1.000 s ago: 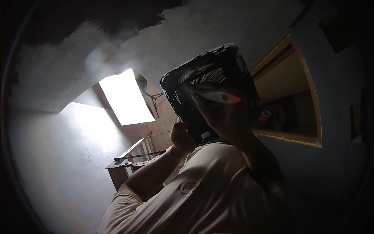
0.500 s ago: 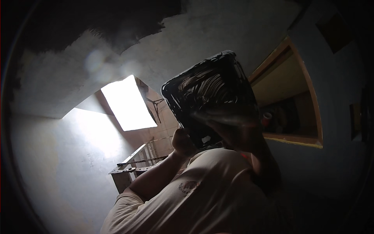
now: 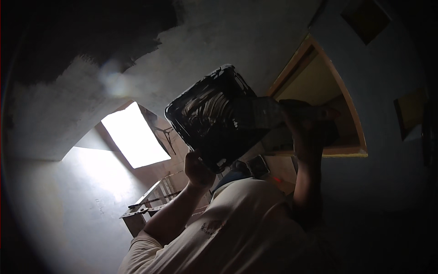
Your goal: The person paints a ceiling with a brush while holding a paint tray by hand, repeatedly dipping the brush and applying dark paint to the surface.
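My left hand (image 3: 199, 170) is closed on the near left corner of a dark, squarish tray (image 3: 175, 107), holding it tilted before my chest. Curved streaks of a thick, smeared coating cover the tray's inside. In my right hand (image 3: 299, 130) is a broad flat-bladed tool (image 3: 258, 112), its blade over the tray's right side. A reddish tip shows beyond the hand, perhaps the handle's end. Deep shadow hides the right fingers and whether the blade touches the tray.
Overhead, a pale grey surface (image 3: 200, 41) meets a dark patch with a ragged edge. A bright opening (image 3: 135, 136) lies left, above a metal ladder-like frame (image 3: 146, 205). On the right is a wood-framed recess (image 3: 360, 132); square niches (image 3: 366, 20) are set in the wall.
The right hand has drawn back to the right, bringing the blade off the tray's middle toward its right side. The view has shifted, and the tray appears further left.
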### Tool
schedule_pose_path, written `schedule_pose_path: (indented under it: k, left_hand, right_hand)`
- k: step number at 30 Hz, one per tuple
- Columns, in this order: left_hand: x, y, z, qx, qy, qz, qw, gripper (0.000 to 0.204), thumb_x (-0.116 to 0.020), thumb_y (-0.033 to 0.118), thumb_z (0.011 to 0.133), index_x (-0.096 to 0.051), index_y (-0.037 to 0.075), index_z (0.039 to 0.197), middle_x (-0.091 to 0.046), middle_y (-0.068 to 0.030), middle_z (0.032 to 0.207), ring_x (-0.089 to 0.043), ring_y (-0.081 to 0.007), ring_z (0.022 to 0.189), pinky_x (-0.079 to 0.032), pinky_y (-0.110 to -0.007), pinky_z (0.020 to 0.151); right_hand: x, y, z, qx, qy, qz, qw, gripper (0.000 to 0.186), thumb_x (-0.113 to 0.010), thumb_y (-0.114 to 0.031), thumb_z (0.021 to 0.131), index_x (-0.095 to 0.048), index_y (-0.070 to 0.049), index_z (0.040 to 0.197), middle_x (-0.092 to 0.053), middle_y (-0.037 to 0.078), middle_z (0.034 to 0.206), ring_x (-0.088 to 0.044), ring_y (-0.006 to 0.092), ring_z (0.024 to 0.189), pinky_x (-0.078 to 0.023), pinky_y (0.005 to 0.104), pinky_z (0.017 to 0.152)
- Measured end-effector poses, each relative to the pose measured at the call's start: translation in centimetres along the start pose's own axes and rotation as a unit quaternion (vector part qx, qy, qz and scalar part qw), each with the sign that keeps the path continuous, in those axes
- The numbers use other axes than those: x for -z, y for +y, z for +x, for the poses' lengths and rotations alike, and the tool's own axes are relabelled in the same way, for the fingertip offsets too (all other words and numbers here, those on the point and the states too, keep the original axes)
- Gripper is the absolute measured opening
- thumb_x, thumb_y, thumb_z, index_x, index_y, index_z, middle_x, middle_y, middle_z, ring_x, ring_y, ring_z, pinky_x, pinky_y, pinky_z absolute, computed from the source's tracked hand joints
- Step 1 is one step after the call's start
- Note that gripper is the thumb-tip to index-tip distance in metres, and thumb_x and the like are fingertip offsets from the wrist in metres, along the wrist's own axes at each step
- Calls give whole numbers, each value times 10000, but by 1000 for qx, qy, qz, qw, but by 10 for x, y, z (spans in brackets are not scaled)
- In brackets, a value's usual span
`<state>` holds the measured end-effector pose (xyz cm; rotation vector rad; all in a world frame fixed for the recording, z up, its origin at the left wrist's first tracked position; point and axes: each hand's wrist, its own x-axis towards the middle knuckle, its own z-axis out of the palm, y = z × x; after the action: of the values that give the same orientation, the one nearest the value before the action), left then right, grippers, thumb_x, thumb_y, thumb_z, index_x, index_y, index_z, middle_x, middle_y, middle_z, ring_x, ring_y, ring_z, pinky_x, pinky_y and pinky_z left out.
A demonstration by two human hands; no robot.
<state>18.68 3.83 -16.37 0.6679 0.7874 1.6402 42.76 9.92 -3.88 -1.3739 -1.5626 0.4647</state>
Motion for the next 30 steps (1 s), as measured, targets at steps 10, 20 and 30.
schedule_pose_path:
  k: [10, 20, 30]
  left_hand:
    - [21, -14, 5, 103, -120, -220, 962, 474, -441, 265, 995, -571, 19, 1379, -653, -152, 1335, -628, -303, 1244, -519, -460, 1059]
    - [10, -8, 6, 174, 10, -255, 951, 215, -490, 80, 1060, -546, -18, 1244, -626, -199, 1256, -647, -321, 1166, -562, -458, 1022]
    - [-1, 4, 7, 101, -130, -192, 968, 368, -561, 100, 1030, -518, -43, 1366, -613, -182, 1331, -632, -272, 1221, -541, -428, 1036]
  right_hand:
    - [29, 1, 27, 237, -277, -34, 931, 201, -707, -102, 960, -782, -92, 1146, -768, 47, 1129, -748, 179, 1001, -611, 328, 851]
    - [26, 17, 8, 53, -185, 111, 975, 200, -741, -65, 937, -760, -48, 1136, -774, 76, 1119, -749, 179, 1038, -611, 317, 900]
    - [20, 39, -18, 76, -210, 157, 962, 222, -724, -37, 940, -743, -42, 1161, -753, 95, 1152, -737, 209, 1058, -606, 341, 910]
